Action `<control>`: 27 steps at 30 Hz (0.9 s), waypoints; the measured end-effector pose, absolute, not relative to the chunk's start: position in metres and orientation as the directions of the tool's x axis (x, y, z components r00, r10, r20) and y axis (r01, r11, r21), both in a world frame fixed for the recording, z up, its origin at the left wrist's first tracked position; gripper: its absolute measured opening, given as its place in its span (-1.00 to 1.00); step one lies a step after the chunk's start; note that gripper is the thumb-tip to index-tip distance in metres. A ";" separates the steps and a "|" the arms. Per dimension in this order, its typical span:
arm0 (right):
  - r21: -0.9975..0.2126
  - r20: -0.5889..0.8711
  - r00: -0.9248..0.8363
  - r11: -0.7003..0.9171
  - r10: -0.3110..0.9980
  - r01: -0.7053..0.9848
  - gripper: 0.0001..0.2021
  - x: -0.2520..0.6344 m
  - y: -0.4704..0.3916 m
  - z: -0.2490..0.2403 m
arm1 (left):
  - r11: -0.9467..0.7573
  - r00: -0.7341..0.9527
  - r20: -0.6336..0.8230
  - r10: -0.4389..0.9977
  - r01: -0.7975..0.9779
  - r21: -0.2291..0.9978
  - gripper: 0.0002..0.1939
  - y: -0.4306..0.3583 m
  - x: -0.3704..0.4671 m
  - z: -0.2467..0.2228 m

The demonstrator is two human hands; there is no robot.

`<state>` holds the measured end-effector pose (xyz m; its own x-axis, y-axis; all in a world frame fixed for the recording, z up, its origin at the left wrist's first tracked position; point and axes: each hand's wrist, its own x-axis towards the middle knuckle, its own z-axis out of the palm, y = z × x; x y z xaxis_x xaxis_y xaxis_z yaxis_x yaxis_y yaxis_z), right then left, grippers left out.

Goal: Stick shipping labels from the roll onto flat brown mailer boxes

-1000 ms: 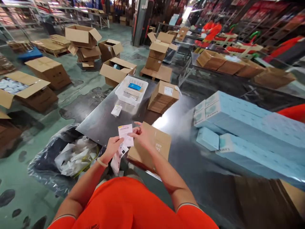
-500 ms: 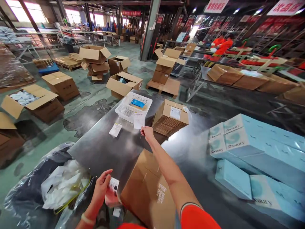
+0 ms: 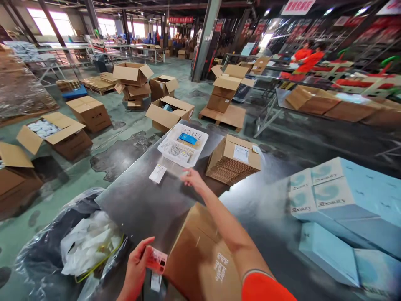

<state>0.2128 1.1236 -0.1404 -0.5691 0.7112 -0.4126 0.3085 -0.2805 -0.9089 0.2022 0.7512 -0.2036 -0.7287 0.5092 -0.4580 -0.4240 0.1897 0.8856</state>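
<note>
My left hand (image 3: 140,260) pinches a pinkish-red printed label (image 3: 157,261) with a black square on it, and a white slip (image 3: 156,281) hangs below. My right hand (image 3: 193,179) is stretched over the dark table (image 3: 134,200), its fingers loosely apart and a little blurred, with nothing visible in them. Just beyond it stands a white plastic basket (image 3: 202,152) holding a blue packet (image 3: 188,139) and a paper slip (image 3: 184,156). A white label (image 3: 157,173) lies left of the fingers. Under my right forearm is a brown carton (image 3: 194,251) with white print.
A stack of flattened cartons (image 3: 232,161) stands right of the basket. Light-blue boxes (image 3: 369,188) are piled at the right. Left of the table is a black-lined bin (image 3: 40,255) of white backing scraps. Open cartons (image 3: 54,138) stand on the floor.
My right hand has let go of the white slip, and a slip now lies in the basket. My left hand has turned the pinkish-red label more into view. The camera view has shifted slightly left.
</note>
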 end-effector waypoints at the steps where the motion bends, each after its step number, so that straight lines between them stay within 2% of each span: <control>1: -0.897 -0.440 -0.653 -0.273 0.616 0.347 -0.63 0.235 1.088 -0.146 | 0.172 -0.741 -0.411 0.531 -0.380 0.909 -0.31 0.754 0.201 -0.196; 3: -0.873 -0.480 -0.853 -0.216 0.208 0.438 -0.54 0.278 1.008 -0.165 | 0.124 -0.747 -0.328 0.578 -0.317 0.940 -0.42 0.758 0.199 -0.184; 4: -0.882 -0.453 -0.882 -0.205 0.127 0.424 -0.50 0.297 0.969 -0.177 | 0.099 -0.742 -0.294 0.602 -0.296 0.950 -0.47 0.760 0.198 -0.178; 5: -0.892 -0.423 -0.895 -0.236 0.140 0.385 -0.51 0.312 0.932 -0.187 | 0.074 -0.731 -0.265 0.628 -0.284 0.956 -0.50 0.761 0.195 -0.173; 7: -0.908 -0.355 -0.822 -0.372 0.445 0.191 -0.63 0.331 0.876 -0.200 | 0.017 -0.678 -0.212 0.704 -0.283 0.959 -0.50 0.763 0.187 -0.165; 9: -0.904 -0.348 -0.654 -0.426 0.671 0.044 -0.65 0.337 0.850 -0.197 | -0.045 -0.543 -0.147 0.827 -0.324 0.945 -0.33 0.764 0.177 -0.161; 10: -0.906 -0.345 -0.576 -0.423 0.741 -0.001 -0.64 0.337 0.847 -0.191 | -0.034 -0.438 -0.129 0.890 -0.346 0.937 -0.25 0.765 0.172 -0.162; 12: -0.913 -0.331 -0.471 -0.403 0.818 -0.058 -0.62 0.338 0.852 -0.179 | 0.105 -0.168 -0.175 0.970 -0.359 0.927 -0.28 0.765 0.168 -0.166; 14: -0.912 -0.319 -0.403 -0.394 0.858 -0.117 -0.60 0.342 0.860 -0.173 | 0.220 0.032 -0.223 0.974 -0.329 0.918 -0.43 0.762 0.170 -0.171; 16: -0.907 -0.319 -0.345 -0.390 0.883 -0.158 -0.59 0.348 0.861 -0.175 | 0.260 0.104 -0.239 0.965 -0.305 0.916 -0.53 0.757 0.177 -0.175; 18: -0.920 -0.313 -0.303 -0.367 0.900 -0.137 -0.58 0.354 0.853 -0.183 | 0.263 0.105 -0.242 0.965 -0.296 0.918 -0.55 0.752 0.185 -0.176; 20: -0.962 -0.248 -0.218 -0.266 0.944 -0.056 -0.53 0.362 0.839 -0.191 | 0.258 0.092 -0.242 0.966 -0.285 0.923 -0.55 0.748 0.193 -0.175; 23: -0.983 0.072 -0.081 0.084 0.994 0.161 -0.45 0.380 0.817 -0.195 | 0.230 0.051 -0.225 0.973 -0.260 0.938 -0.56 0.743 0.205 -0.173; 25: -0.909 0.288 -0.171 0.325 0.942 0.262 -0.55 0.397 0.803 -0.194 | 0.210 0.042 -0.206 0.978 -0.227 0.951 -0.57 0.741 0.214 -0.172; 27: -0.847 0.387 -0.300 0.465 0.872 0.257 -0.65 0.414 0.793 -0.192 | 0.189 0.042 -0.184 0.982 -0.192 0.963 -0.58 0.739 0.225 -0.172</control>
